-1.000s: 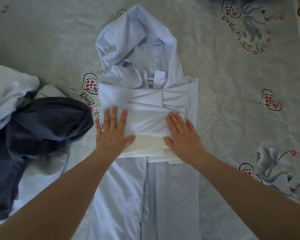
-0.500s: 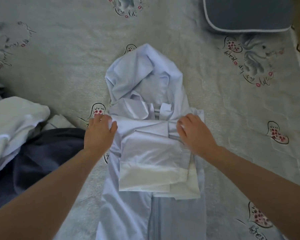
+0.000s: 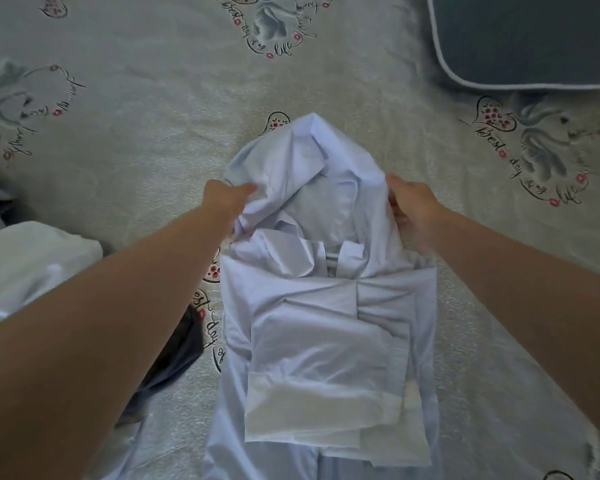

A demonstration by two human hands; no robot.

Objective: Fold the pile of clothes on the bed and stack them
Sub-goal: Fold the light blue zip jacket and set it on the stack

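**Gripping the hood of a half-folded garment**

Lying nearest on the bed (image 3: 136, 174), the pale blue hooded garment (image 3: 326, 334) has its sleeves crossed flat over its body, cuffs toward the viewer. Beside it on the left sit a white cloth heap (image 3: 32, 265) and a dark garment (image 3: 177, 355), partly hidden under the forearm; these look like the unfolded remainder of the pile.

Farther up, both hands hold the hood (image 3: 309, 161) by its sides. The left hand (image 3: 227, 199) pinches the hood's left edge with curled fingers; the right hand (image 3: 413, 206) is curled round the right edge, though it is blurred and its fingers are hard to read.

Likely risk: if the hood is drawn down unevenly, or tugged rather than lifted, the crossed sleeves beneath could slide and the fold come out crooked or bulky. The hood is rumpled, so creases may be trapped.

Beyond, a dark blue pillow (image 3: 527, 39) lies at the far right. No containers appear.
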